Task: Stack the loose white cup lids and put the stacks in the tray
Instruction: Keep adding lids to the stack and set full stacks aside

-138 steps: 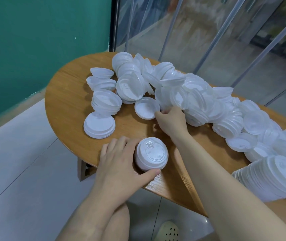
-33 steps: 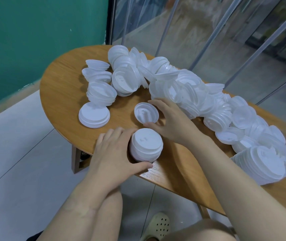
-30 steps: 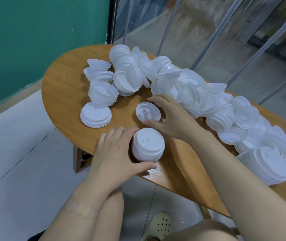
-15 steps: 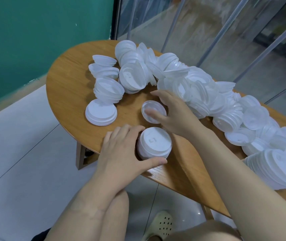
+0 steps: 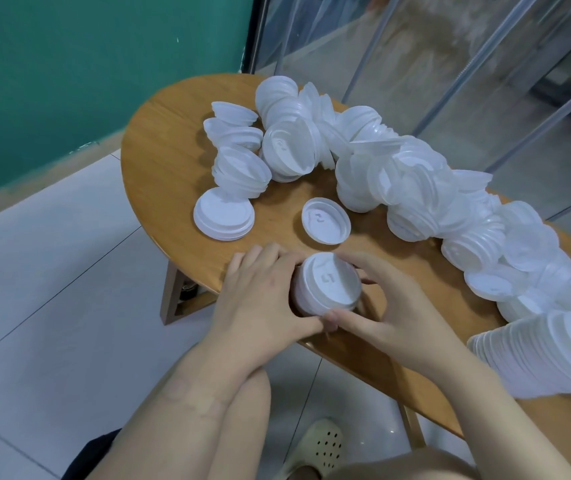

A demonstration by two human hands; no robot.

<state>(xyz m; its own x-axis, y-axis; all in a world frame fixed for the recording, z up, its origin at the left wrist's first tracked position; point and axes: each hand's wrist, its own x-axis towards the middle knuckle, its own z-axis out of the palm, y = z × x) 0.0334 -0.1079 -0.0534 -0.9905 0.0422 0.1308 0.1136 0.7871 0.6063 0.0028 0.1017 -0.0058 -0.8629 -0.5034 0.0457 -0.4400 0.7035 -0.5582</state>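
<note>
A short stack of white cup lids (image 5: 327, 284) stands near the front edge of the wooden table (image 5: 159, 161). My left hand (image 5: 260, 303) cups its left side and my right hand (image 5: 388, 317) cups its right side, thumbs meeting in front. One single lid (image 5: 325, 221) lies upside down just behind the stack. A long heap of loose white lids (image 5: 412, 188) runs across the back of the table. No tray is in view.
A flat small stack of lids (image 5: 223, 218) lies at the left, with tilted stacks (image 5: 242, 169) behind it. A long stack lying on its side (image 5: 551, 358) is at the right edge. Glass wall behind, teal wall to the left, tiled floor below.
My right hand has left the single lid behind the stack and come back to grip the stack's right side. My left hand has stayed on the stack.
</note>
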